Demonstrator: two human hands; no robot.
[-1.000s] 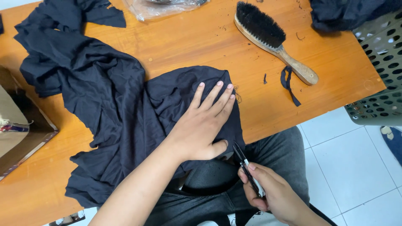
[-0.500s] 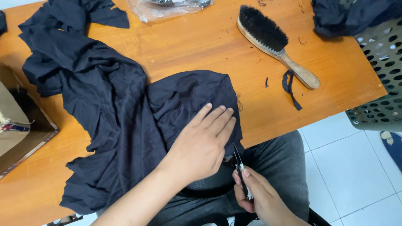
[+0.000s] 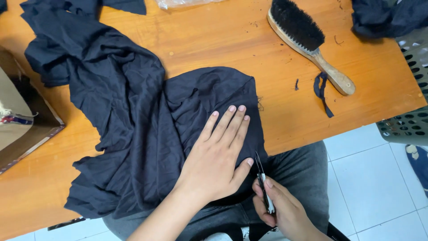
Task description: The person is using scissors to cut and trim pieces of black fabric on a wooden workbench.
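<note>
A dark navy garment [image 3: 129,116] lies crumpled across a wooden table [image 3: 214,40], its lower edge hanging over the near side. My left hand [image 3: 218,156] rests flat on the cloth by the table's edge, fingers together and thumb out. My right hand [image 3: 276,207], below the edge and over my lap, grips small black thread snips [image 3: 263,185]. Their points aim up at the garment's edge beside my left thumb.
A wooden-handled brush with black bristles [image 3: 307,40] lies at the table's far right. A dark fabric strip [image 3: 322,91] and thread bits lie beside it. A grey perforated basket [image 3: 410,89] holding dark cloth stands on the right. A cardboard box [image 3: 22,120] sits left.
My left hand slid toward the near edge of the table and its fingers drew together. My right hand brought the snips up to the garment's edge.
</note>
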